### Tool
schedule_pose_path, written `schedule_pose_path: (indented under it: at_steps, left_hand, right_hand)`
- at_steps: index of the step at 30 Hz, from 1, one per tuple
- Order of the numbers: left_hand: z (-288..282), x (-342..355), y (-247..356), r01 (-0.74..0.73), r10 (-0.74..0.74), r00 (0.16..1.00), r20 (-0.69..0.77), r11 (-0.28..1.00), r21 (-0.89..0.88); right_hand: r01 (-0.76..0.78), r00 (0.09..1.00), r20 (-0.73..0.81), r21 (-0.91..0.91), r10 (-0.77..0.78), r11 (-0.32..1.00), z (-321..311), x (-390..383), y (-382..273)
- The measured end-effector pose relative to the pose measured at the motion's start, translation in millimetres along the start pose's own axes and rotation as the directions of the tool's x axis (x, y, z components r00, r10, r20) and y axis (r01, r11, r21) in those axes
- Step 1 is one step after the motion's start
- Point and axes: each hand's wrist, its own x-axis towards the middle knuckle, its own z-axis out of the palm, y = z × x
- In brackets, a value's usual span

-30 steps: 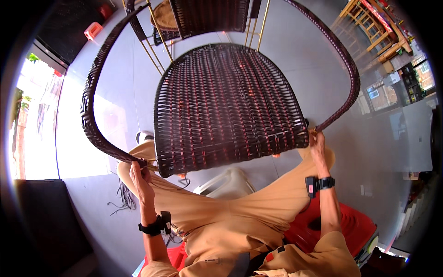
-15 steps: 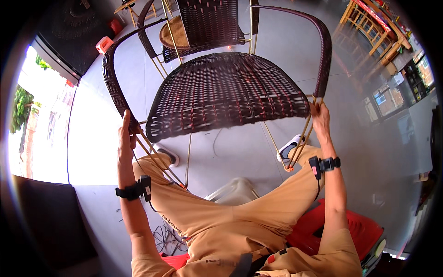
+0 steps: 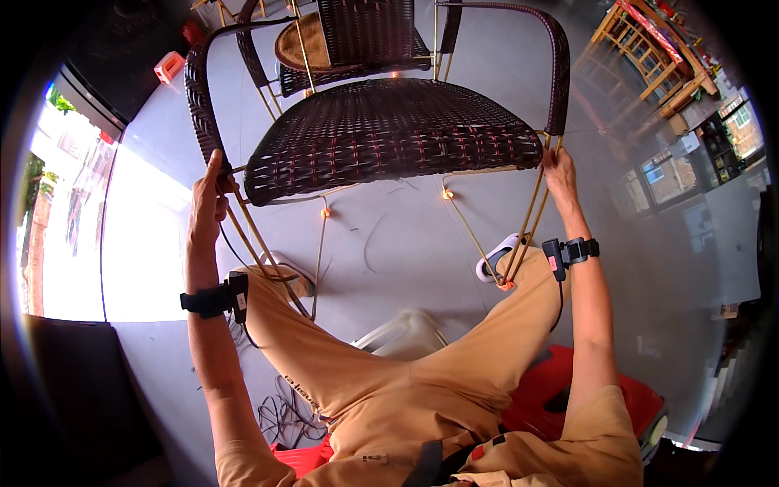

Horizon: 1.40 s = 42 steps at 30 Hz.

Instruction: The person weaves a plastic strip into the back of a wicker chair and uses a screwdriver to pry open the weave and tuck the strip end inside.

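Observation:
A dark brown woven armchair with gold metal legs hangs between my two hands, its seat tilted toward me. My left hand grips the lower end of the left armrest, thumb laid upward along it and fingers curled round the frame. At the other side my right hand is closed round the gold tubes under the right armrest. Orange-tipped feet show at the ends of the legs, one close to my right knee. Part of the far frame is hidden behind the seat.
Behind it stands a second woven chair with a round brown cushion. Between my legs is a pale plastic stool. Black cables lie on the floor to my left. A red plastic object sits by my right hip.
The chair has tilted, its front edge rising away from me, and two orange-tipped feet now show beneath the seat. Both hands moved up with it, still gripping.

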Motion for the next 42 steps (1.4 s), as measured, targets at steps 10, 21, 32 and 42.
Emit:
schedule_pose_path:
  at_steps: [10,21,32,42]
  left_hand:
    - [4,-7,-27,0.011,-0.010,0.997,0.072,1.000,-0.021]
    - [-1,-21,-49,-0.059,0.056,0.995,0.084,0.998,0.035]
    - [-8,-33,-52,-0.022,0.020,0.999,0.050,0.999,0.031]
    - [-5,-29,-66,0.035,-0.033,0.999,-0.013,0.994,0.103]
  right_hand:
    - [-0.074,0.979,-0.192,-0.061,0.061,0.995,5,-30,-16]
    - [-0.253,0.955,0.145,-0.059,0.259,0.966,16,-80,15]
    - [-0.061,0.998,-0.006,-0.222,0.061,0.973,10,-70,7]
    - [-0.203,0.978,0.011,-0.200,0.209,0.958,3,-73,10]
